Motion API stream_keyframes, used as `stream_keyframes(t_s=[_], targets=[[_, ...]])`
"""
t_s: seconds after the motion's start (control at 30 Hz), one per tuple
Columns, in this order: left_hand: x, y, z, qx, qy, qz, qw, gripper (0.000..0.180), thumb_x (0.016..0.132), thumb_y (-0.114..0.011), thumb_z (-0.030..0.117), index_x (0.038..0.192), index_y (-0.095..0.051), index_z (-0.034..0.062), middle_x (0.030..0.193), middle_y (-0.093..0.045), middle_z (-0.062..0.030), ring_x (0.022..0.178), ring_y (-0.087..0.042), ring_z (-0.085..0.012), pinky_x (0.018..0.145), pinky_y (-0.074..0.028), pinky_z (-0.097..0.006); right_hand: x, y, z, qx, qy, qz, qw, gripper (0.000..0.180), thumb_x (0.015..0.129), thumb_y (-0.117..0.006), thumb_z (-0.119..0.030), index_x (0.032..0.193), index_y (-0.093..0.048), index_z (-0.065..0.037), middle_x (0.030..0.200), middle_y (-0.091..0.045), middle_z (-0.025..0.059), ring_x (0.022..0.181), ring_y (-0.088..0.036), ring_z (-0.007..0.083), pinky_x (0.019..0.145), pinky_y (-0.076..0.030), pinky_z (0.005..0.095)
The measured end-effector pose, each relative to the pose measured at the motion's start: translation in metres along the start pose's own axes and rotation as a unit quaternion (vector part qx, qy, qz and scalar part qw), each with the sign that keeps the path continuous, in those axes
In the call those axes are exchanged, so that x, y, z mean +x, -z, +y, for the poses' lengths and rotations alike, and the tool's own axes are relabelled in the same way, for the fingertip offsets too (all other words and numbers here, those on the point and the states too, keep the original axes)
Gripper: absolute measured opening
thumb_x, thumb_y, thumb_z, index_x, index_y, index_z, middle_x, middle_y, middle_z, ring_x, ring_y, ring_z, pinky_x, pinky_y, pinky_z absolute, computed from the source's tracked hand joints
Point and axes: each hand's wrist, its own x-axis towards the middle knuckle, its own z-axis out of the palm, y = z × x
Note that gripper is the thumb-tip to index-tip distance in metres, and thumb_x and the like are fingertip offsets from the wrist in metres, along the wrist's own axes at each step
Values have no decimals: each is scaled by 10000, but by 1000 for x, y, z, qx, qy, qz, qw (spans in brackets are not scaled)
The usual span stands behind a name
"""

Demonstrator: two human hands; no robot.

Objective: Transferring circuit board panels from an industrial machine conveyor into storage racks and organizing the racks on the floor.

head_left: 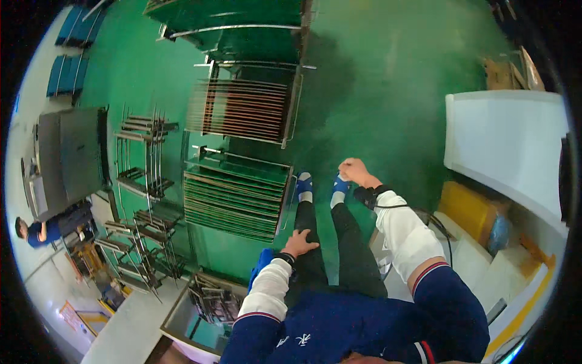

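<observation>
My left hand (301, 242) hangs in front of my left thigh, its thumb and fingers apart and nothing in it. My right hand (353, 170) is held out farther ahead, above my right shoe (339, 184). Its fingers are curled closed; whatever they may hold is hidden. Nearest to the left hand stands a rack of upright green panels (236, 203), set in a row of thin slots. Behind it, another rack carries brownish panels (245, 109). A dark band with a cable (394, 206) circles my right wrist.
Metal frame stands (145, 182) are at the left, by a grey cabinet (73, 158) and a co-worker (41, 232). A bin of dark metal parts (213, 300) lies lower left. At the right are a white cabinet (506, 130) and a yellow box (467, 208). The floor (388, 79) is green.
</observation>
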Motion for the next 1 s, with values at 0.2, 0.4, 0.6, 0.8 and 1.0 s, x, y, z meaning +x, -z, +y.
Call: stream_keyframes(t_s=[0.2,0.4,0.6,0.8,1.0], targets=[[-8,-18,41,49,105,1,993,812,686,-737,525,1385,-409,274,1494,-216,-201,1202,-444,-439,946,-445,-490,79,-20,-13,-35,-24,-36,998,216,800,-672,-236,927,-647,-64,858,-633,20,768,-581,121,630,-450,274],[-5,-31,49,28,122,49,991,767,692,-744,455,1369,-432,271,1490,-235,-193,1164,-457,-432,904,-456,-492,145,-45,-23,-29,-62,-30,997,388,821,-684,-353,1086,-617,-77,983,-616,16,910,-565,147,709,-435,297],[2,-20,51,26,124,66,990,755,685,-748,433,1353,-453,242,1468,-269,-190,1139,-468,-419,881,-460,-495,192,-70,-35,63,-76,-33,995,455,840,-665,-373,1154,-602,-50,981,-583,45,843,-547,157,642,-407,289],[9,-9,37,7,146,75,986,752,685,-738,452,1350,-455,245,1440,-310,-191,1132,-472,-429,897,-465,-490,220,-111,-45,91,-95,-62,989,611,867,-625,-425,1332,-460,-63,1398,-430,93,1245,-449,316,1009,-351,435],[11,-4,28,-7,140,85,986,725,693,-732,439,1340,-472,237,1413,-343,-180,1123,-470,-421,889,-467,-489,255,-129,-37,122,-95,-40,987,680,853,-644,-411,1374,-397,-52,1387,-426,116,1259,-420,353,1038,-321,455]])
